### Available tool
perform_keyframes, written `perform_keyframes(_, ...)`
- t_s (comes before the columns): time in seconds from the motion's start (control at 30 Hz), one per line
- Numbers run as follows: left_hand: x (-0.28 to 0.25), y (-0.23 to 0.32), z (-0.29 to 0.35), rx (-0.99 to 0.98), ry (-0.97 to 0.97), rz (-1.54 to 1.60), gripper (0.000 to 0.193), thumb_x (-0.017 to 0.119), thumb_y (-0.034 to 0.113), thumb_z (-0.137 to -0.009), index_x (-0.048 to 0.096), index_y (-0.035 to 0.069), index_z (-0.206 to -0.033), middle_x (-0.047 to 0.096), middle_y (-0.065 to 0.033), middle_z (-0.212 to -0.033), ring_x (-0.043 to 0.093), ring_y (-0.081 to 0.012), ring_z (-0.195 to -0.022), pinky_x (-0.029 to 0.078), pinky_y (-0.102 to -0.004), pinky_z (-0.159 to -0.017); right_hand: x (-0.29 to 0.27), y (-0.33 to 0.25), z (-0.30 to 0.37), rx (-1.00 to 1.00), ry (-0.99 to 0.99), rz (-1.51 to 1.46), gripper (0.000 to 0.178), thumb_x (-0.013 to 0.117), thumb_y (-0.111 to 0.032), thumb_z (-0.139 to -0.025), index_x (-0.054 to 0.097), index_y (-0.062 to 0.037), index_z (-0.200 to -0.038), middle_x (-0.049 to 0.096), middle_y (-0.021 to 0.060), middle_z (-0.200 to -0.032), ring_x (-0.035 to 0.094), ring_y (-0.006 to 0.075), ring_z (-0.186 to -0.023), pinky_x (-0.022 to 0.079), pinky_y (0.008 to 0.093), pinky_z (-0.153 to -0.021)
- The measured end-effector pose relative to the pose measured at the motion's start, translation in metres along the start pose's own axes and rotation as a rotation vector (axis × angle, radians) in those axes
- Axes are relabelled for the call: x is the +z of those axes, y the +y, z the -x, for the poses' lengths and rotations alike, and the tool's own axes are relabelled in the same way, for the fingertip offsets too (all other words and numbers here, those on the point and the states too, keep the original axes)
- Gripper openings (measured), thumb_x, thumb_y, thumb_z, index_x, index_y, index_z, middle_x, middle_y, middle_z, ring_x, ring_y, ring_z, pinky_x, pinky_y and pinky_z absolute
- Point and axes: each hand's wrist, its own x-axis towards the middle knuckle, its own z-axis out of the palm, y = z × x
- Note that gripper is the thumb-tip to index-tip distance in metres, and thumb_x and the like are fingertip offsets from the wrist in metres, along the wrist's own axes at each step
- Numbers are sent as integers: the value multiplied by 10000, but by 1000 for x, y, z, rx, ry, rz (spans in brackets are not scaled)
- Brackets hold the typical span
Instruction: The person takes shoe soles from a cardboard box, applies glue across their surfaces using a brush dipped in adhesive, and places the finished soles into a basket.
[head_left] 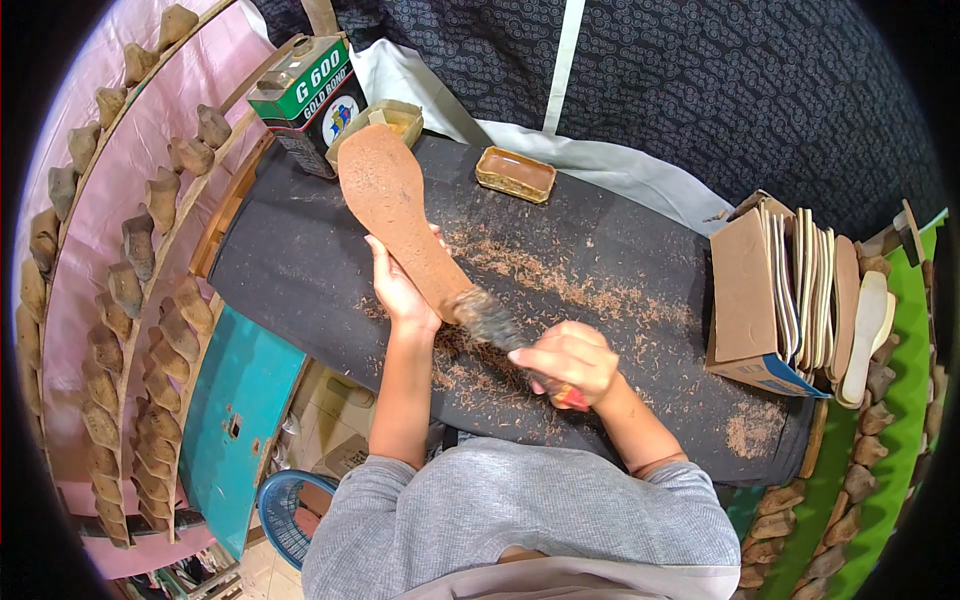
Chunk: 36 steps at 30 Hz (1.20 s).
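As a brown sole (pixel 385 190) tilts above the surface (pixel 285 245), the left hand (pixel 407 295) supports it and the right hand (pixel 570 358) holds a blurred dark tool (pixel 485 315) at its narrow end.
Probably light, fairly stiff and grainy rather than slippery, the sole looks best held by its long edges at the waist. Left fingers cradle it, spread to its width; right fingers are closed round the tool's handle. Its wide end points toward the surface's far left corner, near a tin (pixel 310 100); shavings (pixel 560 280) lie between the far and front edges.
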Motion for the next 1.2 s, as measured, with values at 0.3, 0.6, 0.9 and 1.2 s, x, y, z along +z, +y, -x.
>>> perform_keyframes(0.3,-12,-4,-6,-47,-67,118,573,245,488,-971,514,-8,-1072,567,-147,-885,537,-247,-766,467,-375,-711,-21,27,7,169,-69,31,393,663,40,-533,664,1,-923,573,77,-640,522,210,-538,420,309,-493)
perform_keyframes(0.6,-16,-16,10,-219,-88,120,571,252,482,-970,512,-16,-1072,574,-149,-876,536,-248,-748,459,-371,-681,-14,117,-10,625,260,167,303,537,90,-786,650,-77,-1013,657,110,-988,654,206,-867,526,294,-721)
perform_keyframes(0.9,-32,-16,33,-353,-161,-11,599,200,509,-968,508,33,-1162,608,-135,-926,601,-223,-769,519,-351,-693,14,215,-3,568,81,93,411,508,143,-738,604,-92,-1060,633,133,-929,664,263,-843,523,315,-738)
perform_keyframes(1.2,-30,-10,37,-340,-127,-52,596,185,487,-976,498,14,-1158,589,-148,-906,582,-233,-763,505,-359,-691,9,201,19,626,-55,236,462,581,64,-732,567,-146,-1143,593,143,-952,596,335,-882,484,384,-776)
